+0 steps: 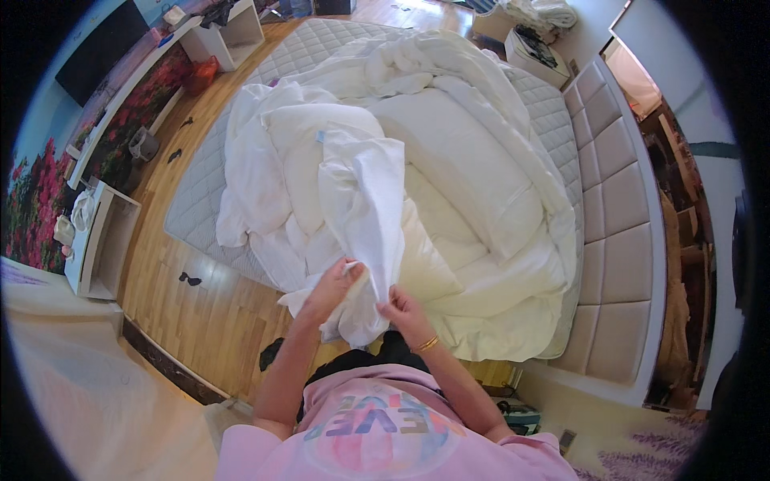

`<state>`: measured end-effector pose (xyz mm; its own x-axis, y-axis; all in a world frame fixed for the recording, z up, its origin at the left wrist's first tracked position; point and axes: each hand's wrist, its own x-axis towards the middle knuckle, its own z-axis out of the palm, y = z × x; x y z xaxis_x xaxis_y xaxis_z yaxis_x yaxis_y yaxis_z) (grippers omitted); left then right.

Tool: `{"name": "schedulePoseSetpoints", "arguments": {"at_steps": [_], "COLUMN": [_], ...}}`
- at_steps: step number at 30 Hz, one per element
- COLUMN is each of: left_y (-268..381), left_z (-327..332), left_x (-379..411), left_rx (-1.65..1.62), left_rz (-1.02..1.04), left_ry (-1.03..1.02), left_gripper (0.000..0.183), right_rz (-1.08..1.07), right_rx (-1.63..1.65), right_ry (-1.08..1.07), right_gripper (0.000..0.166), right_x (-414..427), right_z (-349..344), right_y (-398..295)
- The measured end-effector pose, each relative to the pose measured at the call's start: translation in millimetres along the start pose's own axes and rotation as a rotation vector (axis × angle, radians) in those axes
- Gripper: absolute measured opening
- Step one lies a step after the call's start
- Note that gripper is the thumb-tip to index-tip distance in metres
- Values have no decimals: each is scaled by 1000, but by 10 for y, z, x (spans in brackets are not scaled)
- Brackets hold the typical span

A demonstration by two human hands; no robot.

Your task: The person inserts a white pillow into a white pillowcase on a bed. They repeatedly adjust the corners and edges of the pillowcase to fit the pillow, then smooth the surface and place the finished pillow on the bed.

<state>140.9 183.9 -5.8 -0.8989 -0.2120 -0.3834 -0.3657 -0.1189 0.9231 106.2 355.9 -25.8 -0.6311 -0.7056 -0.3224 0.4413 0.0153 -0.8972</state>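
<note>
My left hand point(338, 287) pinches the near edge of a white cloth point(367, 192), which looks like a pillowcase. My right hand point(404, 312) grips the same cloth a little to the right, so it stretches away from me between the hands. Its far part lies over a white pillow point(301, 129) on the bed. To the right rests a large white pillow point(457, 156), and a smaller cream pillow point(424, 258) lies partly under the cloth. Around them a white duvet point(529, 282) is heaped on the quilted mattress point(201, 204).
A padded headboard point(607, 240) stands along the right side. On the left are a white shelf unit point(105, 240), a waste bin point(143, 144) and a red plastic bag point(201, 75). Small dark items point(190, 279) lie on the wooden floor. A white bedside cabinet point(535, 57) stands beyond the bed.
</note>
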Motion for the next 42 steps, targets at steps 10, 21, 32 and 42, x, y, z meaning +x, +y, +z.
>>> {"name": "schedulePoseSetpoints", "arguments": {"at_steps": [10, 21, 32, 42], "left_y": [-550, -132, 88, 806], "left_z": [504, 1020, 828, 880], "left_x": [111, -353, -70, 476], "left_rx": [652, 532, 222, 8], "left_rz": [119, 74, -101, 83], "left_ry": [-222, -576, -316, -299], "left_gripper": [27, 31, 31, 11], "right_rz": [166, 82, -275, -24], "right_rx": [-538, -1096, -202, 609], "right_ry": [15, 508, 711, 287], "right_gripper": [21, 27, 9, 26], "right_x": [46, 1113, 960, 787], "right_z": [-333, -734, -1308, -1448], "right_y": [-309, 199, 57, -144]}}
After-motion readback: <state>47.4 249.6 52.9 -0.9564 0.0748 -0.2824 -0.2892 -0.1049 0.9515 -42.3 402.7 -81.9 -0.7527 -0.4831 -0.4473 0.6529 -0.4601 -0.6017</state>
